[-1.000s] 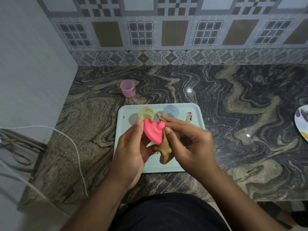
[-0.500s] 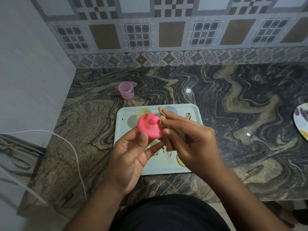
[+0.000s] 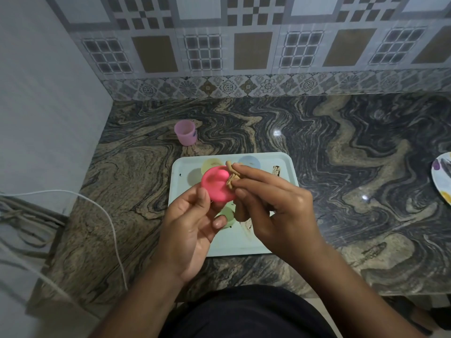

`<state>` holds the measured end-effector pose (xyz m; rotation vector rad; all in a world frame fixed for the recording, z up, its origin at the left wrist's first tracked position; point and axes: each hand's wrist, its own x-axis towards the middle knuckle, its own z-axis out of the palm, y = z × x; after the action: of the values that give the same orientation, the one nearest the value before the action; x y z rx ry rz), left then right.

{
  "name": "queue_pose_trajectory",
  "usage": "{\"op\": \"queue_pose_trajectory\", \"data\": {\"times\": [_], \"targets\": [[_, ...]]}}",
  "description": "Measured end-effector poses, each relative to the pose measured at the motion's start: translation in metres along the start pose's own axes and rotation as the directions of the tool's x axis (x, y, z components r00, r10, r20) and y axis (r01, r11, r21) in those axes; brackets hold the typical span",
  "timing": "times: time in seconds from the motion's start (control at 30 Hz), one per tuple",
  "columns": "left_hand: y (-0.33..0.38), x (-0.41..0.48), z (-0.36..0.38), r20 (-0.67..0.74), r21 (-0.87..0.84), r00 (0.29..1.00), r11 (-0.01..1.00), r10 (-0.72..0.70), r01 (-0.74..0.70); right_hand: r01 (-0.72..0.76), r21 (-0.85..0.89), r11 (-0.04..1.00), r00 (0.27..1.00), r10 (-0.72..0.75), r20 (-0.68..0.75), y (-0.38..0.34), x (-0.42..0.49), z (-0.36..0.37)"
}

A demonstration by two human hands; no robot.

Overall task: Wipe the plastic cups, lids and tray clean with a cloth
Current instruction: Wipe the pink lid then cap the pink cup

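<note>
My left hand (image 3: 189, 225) holds a round pink lid (image 3: 217, 183) above the pale green tray (image 3: 179, 191). My right hand (image 3: 273, 203) pinches a brown cloth (image 3: 231, 176) against the lid's right edge. On the tray, partly hidden by the lid and hands, stand a yellow cup (image 3: 210, 164) and a blue cup (image 3: 250, 162); a green lid (image 3: 228, 214) lies under my fingers. A purple cup (image 3: 185, 131) stands upright on the counter, behind the tray to the left.
The tray lies on a marbled stone counter (image 3: 341, 167) against a tiled wall. A brown smear (image 3: 276, 170) marks the tray's far right, another (image 3: 247, 226) its middle. A patterned plate (image 3: 443, 178) pokes in at the right edge. A white cable (image 3: 107, 215) hangs at the counter's left edge.
My left hand has turned the pink lid so its flat face points up. My right hand has shifted the cloth along the lid's rim. Both hands rose slightly.
</note>
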<state>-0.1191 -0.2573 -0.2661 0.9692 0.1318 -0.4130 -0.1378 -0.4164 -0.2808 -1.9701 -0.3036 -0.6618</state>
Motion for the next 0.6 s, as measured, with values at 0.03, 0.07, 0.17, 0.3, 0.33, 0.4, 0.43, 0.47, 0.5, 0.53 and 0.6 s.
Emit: {"op": "queue_pose_trajectory", "data": {"times": [0.03, 0.07, 0.17, 0.3, 0.33, 0.4, 0.43, 0.47, 0.5, 0.53, 0.6], "targets": [[0.000, 0.000, 0.000, -0.016, -0.023, 1.000, 1.000, -0.011, 0.010, -0.014, 0.004, 1.000, 1.000, 0.014, -0.006, 0.001, 0.000, 0.000], [0.000, 0.001, 0.000, -0.022, -0.031, 1.000, 0.999, -0.013, 0.012, -0.024, 0.014, 1.000, 1.000, 0.024, -0.010, 0.001, 0.000, 0.000], [0.001, 0.003, 0.003, 0.021, -0.028, 1.000, 1.000, 0.010, -0.010, -0.031, 0.025, 0.999, 0.999, 0.032, -0.020, 0.001, -0.002, 0.003], [0.003, 0.000, 0.002, 0.067, 0.010, 0.996, 0.998, 0.059, -0.060, -0.024, 0.022, 0.999, 0.999, 0.025, -0.047, -0.003, 0.001, 0.005], [0.004, 0.000, 0.001, 0.053, 0.031, 0.997, 0.998, 0.052, -0.054, -0.018, 0.012, 1.000, 0.998, 0.019, -0.058, -0.003, 0.003, 0.004], [0.006, -0.002, 0.003, 0.025, 0.080, 0.999, 0.996, 0.035, -0.037, -0.026, 0.001, 1.000, 0.996, 0.026, -0.080, -0.002, 0.007, 0.001], [0.008, -0.002, 0.006, 0.006, 0.100, 0.999, 0.994, 0.033, -0.033, -0.038, -0.003, 0.999, 0.996, 0.038, -0.082, -0.001, 0.009, -0.001], [0.008, -0.002, 0.008, -0.010, 0.116, 0.999, 0.993, 0.038, -0.036, -0.051, -0.007, 0.999, 0.996, 0.050, -0.075, 0.000, 0.010, -0.002], [0.007, -0.003, 0.010, -0.026, 0.122, 0.999, 0.992, 0.048, -0.044, -0.062, -0.007, 0.998, 0.996, 0.061, -0.063, 0.000, 0.011, -0.004], [0.006, -0.002, 0.011, -0.032, 0.115, 0.998, 0.992, 0.059, -0.055, -0.070, 0.001, 0.998, 0.996, 0.070, -0.054, 0.000, 0.011, -0.004], [0.004, 0.001, 0.011, -0.036, 0.079, 0.997, 0.994, 0.075, -0.072, -0.076, 0.020, 0.997, 0.996, 0.077, -0.045, -0.001, 0.010, -0.005]]}}
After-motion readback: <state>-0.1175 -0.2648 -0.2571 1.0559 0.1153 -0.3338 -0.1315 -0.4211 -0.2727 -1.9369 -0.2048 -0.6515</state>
